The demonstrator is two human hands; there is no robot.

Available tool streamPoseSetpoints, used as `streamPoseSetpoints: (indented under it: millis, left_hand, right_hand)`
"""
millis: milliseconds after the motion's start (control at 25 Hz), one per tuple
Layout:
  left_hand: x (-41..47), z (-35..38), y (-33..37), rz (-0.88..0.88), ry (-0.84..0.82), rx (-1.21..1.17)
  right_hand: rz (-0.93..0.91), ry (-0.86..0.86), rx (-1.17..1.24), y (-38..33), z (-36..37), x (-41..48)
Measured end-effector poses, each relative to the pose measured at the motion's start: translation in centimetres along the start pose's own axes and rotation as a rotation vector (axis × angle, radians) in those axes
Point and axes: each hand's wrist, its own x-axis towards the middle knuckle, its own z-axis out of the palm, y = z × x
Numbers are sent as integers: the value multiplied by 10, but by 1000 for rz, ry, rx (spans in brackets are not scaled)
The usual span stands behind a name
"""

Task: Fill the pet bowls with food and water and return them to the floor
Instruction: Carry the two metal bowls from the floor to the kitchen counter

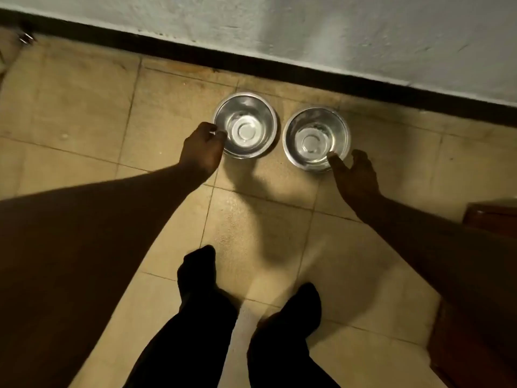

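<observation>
Below, left hand (pixel 202 148) pinches left bowl (pixel 245 125); right hand (pixel 354 172), fingers spread, touches right bowl (pixel 316 138).

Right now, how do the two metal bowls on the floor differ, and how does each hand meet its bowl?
The left bowl sits nearer the wall; the right bowl sits closer to the person. The left hand is curled, fingers pinching the left bowl's rim; the right hand is spread, one fingertip over the right bowl's rim, with no firm grip that I can see. Both are round, shiny steel, upright on the tiled floor, with no food inside.

Dim tan tile floor (pixel 84 113) meets white wall (pixel 335 32), black baseboard (pixel 307 72).
</observation>
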Motion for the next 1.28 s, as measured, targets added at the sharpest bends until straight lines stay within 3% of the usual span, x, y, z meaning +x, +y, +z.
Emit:
streamPoseSetpoints:
  millis: [360,600,960,1280]
  left_hand:
    - [78,66,-31,-347,97,-322]
    - [86,67,-36,-393,155,-481]
    - [11,-28,44,-197,122,-476]
    - [-181,-156,214,66,-38,-666]
  right_hand:
    - [242,102,212,33,49,85]
    - [294,153,213,38,52,98]
    - [240,153,320,-38,-54,18]
    - [144,327,448,-152,-228,-191]
